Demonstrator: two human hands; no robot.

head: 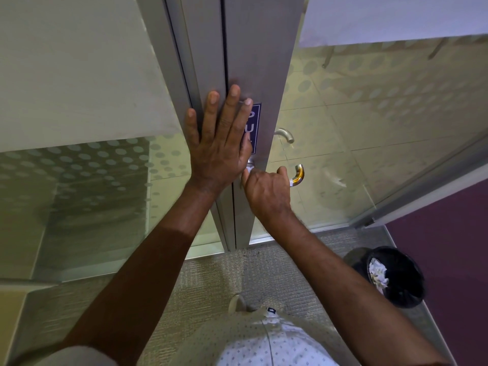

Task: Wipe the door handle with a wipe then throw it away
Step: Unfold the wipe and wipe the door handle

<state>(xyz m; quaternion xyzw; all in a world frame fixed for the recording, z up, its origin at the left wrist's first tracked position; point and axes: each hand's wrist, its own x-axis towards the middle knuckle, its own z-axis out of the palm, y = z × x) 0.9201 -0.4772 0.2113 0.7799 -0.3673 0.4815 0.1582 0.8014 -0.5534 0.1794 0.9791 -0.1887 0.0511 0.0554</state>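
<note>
The metal door handle (298, 175) sticks out from the grey door frame (253, 62), its curved end showing right of my fist. My right hand (266, 191) is closed around the handle's bar, with a bit of white wipe (249, 170) peeking out near the thumb and another bit at the fingers. My left hand (219, 138) lies flat with fingers spread on the door frame just above the handle, partly covering a blue push sign (255, 122). Most of the wipe is hidden inside my fist.
A black waste bin (396, 276) with crumpled white paper inside stands on the carpet at the lower right, beside a purple wall (449, 233). Frosted dotted glass panels flank the door. A second handle (285, 134) shows through the glass on the far side.
</note>
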